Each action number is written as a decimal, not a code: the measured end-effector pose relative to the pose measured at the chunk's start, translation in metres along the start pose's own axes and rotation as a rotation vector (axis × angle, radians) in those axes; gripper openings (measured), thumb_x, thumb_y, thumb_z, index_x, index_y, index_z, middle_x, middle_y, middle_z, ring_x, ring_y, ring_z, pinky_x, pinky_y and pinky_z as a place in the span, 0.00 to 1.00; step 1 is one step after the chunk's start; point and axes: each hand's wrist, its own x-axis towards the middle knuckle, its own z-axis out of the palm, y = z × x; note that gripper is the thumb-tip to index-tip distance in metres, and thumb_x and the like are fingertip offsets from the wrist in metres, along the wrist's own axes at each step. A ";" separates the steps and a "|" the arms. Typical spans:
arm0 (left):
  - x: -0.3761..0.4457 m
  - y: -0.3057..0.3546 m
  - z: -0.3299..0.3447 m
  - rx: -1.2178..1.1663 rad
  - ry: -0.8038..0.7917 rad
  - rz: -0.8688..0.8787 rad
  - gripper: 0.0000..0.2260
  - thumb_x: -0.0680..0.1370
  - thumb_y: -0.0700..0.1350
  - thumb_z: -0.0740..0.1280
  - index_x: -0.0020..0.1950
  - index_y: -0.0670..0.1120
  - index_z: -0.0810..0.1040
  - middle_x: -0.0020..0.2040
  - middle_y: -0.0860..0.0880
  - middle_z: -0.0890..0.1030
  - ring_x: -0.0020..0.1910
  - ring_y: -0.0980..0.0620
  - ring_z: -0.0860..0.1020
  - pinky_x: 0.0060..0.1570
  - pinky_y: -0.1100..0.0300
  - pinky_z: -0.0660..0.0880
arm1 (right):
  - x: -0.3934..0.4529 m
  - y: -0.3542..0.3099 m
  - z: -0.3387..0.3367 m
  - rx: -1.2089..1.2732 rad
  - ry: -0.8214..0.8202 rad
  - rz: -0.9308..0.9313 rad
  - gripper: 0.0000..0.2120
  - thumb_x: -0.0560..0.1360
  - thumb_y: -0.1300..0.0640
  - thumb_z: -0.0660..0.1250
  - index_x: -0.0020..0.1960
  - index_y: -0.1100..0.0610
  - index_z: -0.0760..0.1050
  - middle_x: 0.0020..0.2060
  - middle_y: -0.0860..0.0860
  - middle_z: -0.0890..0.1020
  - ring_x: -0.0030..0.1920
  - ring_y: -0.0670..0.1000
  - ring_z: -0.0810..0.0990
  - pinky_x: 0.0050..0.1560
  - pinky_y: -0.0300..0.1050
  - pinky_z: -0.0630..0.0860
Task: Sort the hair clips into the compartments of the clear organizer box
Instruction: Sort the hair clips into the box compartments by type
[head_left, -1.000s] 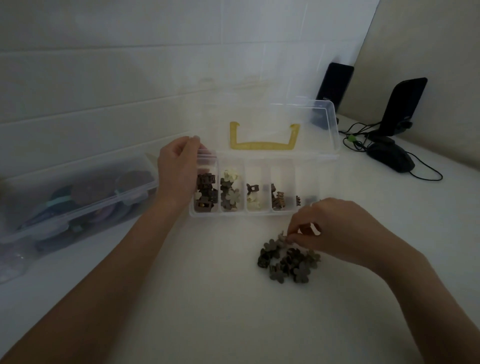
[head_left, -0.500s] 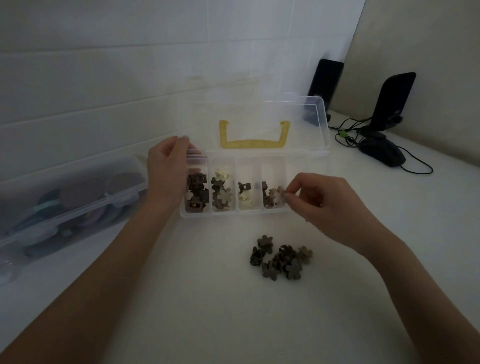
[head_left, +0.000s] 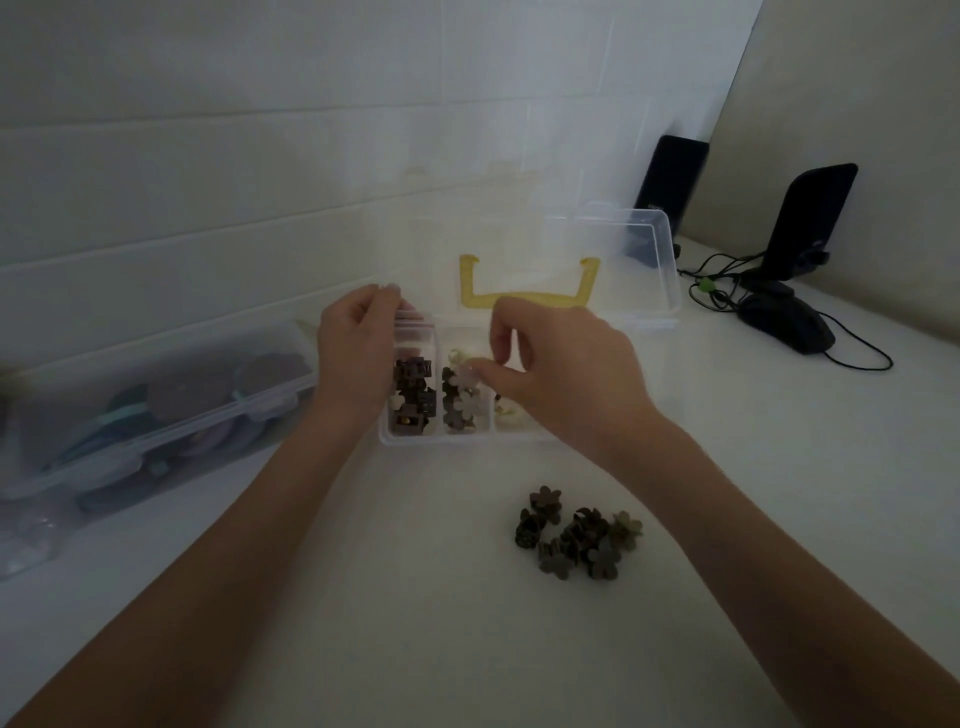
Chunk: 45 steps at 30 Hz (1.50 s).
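The clear organizer box (head_left: 434, 439) stands open on the white table, its lid with a yellow handle (head_left: 527, 296) raised behind. My left hand (head_left: 358, 353) grips the box's left end. My right hand (head_left: 561, 371) hovers over the second compartment from the left and pinches a pale flower hair clip (head_left: 464, 375) at its fingertips. The leftmost compartment holds dark square clips (head_left: 413, 397); the second holds flower clips (head_left: 462, 410). My right hand hides the compartments further right. A pile of dark flower clips (head_left: 576, 532) lies loose on the table in front of the box.
A long clear bin (head_left: 156, 410) with round items lies at the left against the tiled wall. Two dark phones on stands (head_left: 810, 223) and a black mouse (head_left: 787, 327) with cables sit at the back right.
My right hand lifted a pale flower clip from the loose pile and carried it left across the box to the second compartment. My left hand has kept its hold on the box.
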 end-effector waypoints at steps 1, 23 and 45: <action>0.000 -0.001 0.000 0.005 -0.001 0.006 0.17 0.78 0.41 0.60 0.30 0.47 0.75 0.25 0.57 0.78 0.28 0.62 0.75 0.34 0.64 0.74 | -0.005 0.005 -0.008 0.105 -0.047 -0.007 0.12 0.71 0.45 0.69 0.38 0.50 0.70 0.24 0.45 0.70 0.26 0.43 0.71 0.30 0.41 0.69; -0.004 0.004 0.003 0.001 0.007 0.035 0.17 0.79 0.38 0.59 0.30 0.45 0.73 0.22 0.58 0.76 0.25 0.65 0.74 0.28 0.73 0.69 | -0.062 0.036 -0.009 0.137 -0.489 -0.025 0.09 0.74 0.51 0.66 0.54 0.42 0.77 0.26 0.44 0.72 0.28 0.42 0.72 0.30 0.33 0.65; -0.002 0.001 0.003 -0.008 -0.007 0.051 0.17 0.78 0.38 0.60 0.30 0.46 0.73 0.24 0.57 0.76 0.26 0.65 0.74 0.28 0.74 0.68 | -0.039 0.004 0.015 -0.122 -0.168 -0.192 0.19 0.72 0.64 0.67 0.53 0.42 0.81 0.35 0.44 0.68 0.39 0.46 0.70 0.24 0.34 0.57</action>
